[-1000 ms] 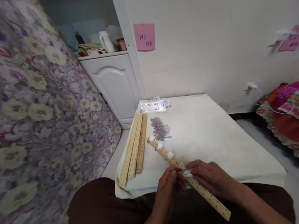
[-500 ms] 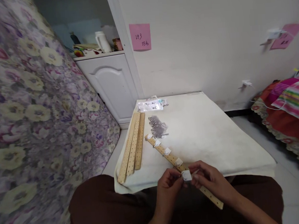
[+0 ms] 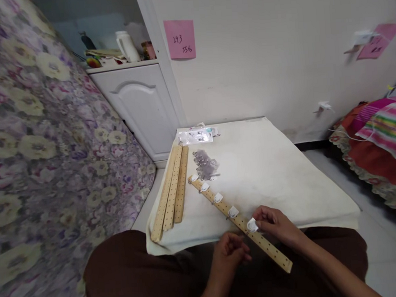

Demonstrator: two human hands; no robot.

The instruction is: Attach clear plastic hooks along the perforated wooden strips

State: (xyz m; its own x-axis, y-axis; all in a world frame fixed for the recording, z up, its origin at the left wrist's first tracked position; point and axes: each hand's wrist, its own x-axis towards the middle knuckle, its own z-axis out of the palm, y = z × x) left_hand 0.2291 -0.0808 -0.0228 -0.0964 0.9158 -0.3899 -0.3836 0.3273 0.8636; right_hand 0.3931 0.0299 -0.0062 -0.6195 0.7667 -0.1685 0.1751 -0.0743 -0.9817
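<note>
A perforated wooden strip lies slanted over the table's front edge, its near end above my lap. White tags with small metal rings, such as this tag, hang along it in a row. My right hand pinches the nearest white tag between thumb and fingertips, at the strip's right edge. Left of the strip, my left hand is apart from it, fingers loosely curled and nothing visible in them. Farther back lies a cluster of small grey packets with metal pieces.
More perforated wooden strips lie side by side on the table's left. A clear plastic pack rests near the back edge of the cloth-covered table. A floral curtain hangs at left; a bed stands at right.
My left hand has let go of the nearest tag and drawn down and left. The right hand still pinches that tag, now lying toward the strip's right side. The view has shifted slightly.
</note>
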